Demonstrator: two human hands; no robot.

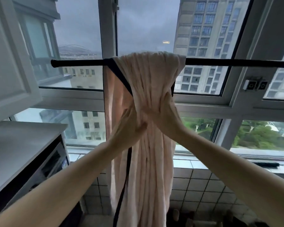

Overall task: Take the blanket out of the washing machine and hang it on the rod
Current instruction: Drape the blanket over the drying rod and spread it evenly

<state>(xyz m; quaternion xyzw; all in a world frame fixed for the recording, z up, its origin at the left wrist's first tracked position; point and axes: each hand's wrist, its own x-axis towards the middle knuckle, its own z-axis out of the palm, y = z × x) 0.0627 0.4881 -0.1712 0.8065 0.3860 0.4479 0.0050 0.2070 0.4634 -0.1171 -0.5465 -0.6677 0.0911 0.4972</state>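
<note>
Item one: blanket (147, 76), pale pink with a dark trim, draped over the rod (82, 61). I see it bunched into tight pleats, fanned wide where it crosses the rod and narrowed to a waist where the hands meet. Below the grip it falls in long folds towards the floor; a second flat layer hangs behind the grip, on its left.

Item two: left hand (129, 125). I read its fingers as wrapped around the gathered cloth from the left side, squeezing it; the thumb lies against the front folds.

Item three: right hand (166, 112). It clasps the same bunch from the right, slightly higher, its fingers curled over the pleats and touching the left hand. Between them the two hands enclose the whole waist of the blanket.

Item four: rod, black, horizontal, above the grip and running out to both sides in front of the window (203, 46).

Item five: white cabinet door (10, 63), up and to the left of the grip, with a white counter (23, 141) below it.

Item six: tiled sill (203, 182), beneath the window, lower right of the grip.
</note>
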